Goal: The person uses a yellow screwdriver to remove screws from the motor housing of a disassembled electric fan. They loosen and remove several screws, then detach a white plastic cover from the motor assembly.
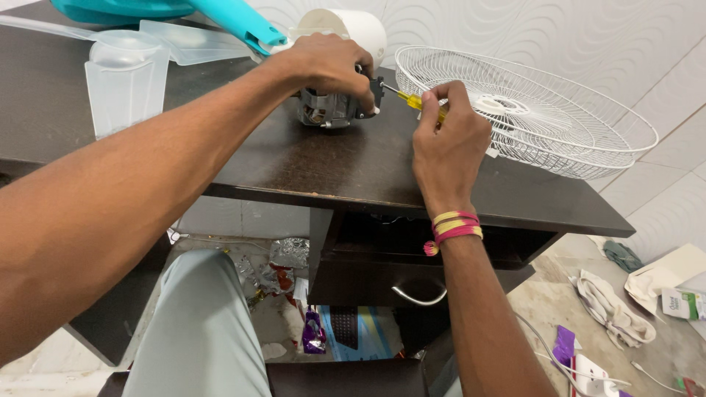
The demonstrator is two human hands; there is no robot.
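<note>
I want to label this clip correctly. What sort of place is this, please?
Probably a room in a home used for a repair, not a workshop: a dark wooden desk with a drawer, a tiled floor strewn with cloths and wrappers, and fan parts such as a white wire guard.

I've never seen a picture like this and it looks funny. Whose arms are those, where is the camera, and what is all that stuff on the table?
The camera sits on a person's head and looks down, so the two arms you see are that person's own. The left hand grips a small metal fan motor and keeps it steady on the dark table. The right hand, with coloured threads round the wrist, holds a yellow screwdriver whose tip points at the motor. Beside it lies a round white wire fan guard. At the back are clear plastic fan blades and a teal fan part. Cloths and wrappers lie on the floor below.
</note>
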